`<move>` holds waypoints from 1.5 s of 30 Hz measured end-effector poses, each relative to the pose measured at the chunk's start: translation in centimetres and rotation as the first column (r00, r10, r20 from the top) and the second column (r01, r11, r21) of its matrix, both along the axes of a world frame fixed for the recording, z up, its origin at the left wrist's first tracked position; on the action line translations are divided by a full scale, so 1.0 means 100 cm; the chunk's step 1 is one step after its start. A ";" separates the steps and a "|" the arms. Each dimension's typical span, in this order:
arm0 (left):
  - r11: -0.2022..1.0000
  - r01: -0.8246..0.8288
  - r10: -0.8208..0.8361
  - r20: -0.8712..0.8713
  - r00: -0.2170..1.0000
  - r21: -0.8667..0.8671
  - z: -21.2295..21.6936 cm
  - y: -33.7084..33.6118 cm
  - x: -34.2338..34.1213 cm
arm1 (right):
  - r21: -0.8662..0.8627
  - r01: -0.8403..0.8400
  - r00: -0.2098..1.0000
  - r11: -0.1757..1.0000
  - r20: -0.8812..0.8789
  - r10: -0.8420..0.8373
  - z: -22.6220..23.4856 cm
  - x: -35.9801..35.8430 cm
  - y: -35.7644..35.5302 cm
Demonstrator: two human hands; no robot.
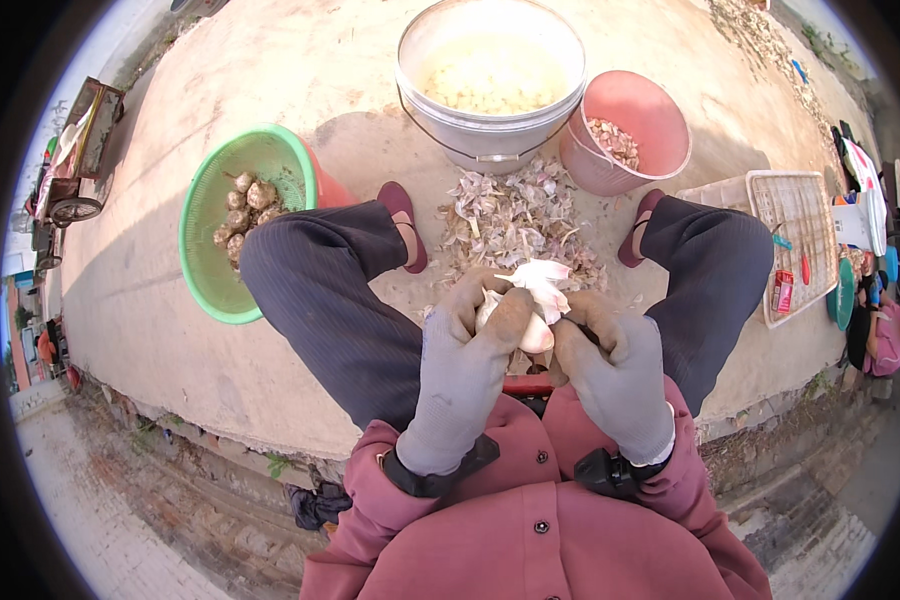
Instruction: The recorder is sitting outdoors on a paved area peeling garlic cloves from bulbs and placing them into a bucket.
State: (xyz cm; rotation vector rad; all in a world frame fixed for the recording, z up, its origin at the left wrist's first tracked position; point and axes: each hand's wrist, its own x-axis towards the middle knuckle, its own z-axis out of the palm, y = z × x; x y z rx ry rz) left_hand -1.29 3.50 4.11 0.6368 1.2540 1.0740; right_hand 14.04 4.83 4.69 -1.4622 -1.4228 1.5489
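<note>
A garlic bulb point(532, 300), its white skin flaring loose, is sitting above the person's lap, between the knees. The gloved left hand point(470, 345) is wrapping its fingers around the bulb; the gloved right hand point(610, 365) is pinching it from the other side. Beyond lie a pile of garlic skins point(515, 215), a white bucket point(490, 80), a pink bucket point(630, 130) and a green basket point(235, 215).
</note>
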 end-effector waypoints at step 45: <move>1.000 -0.002 0.001 -0.097 0.995 -0.010 -0.027 0.002 0.010 | 0.047 -0.176 0.973 0.983 0.157 0.167 -0.008 0.008 -0.011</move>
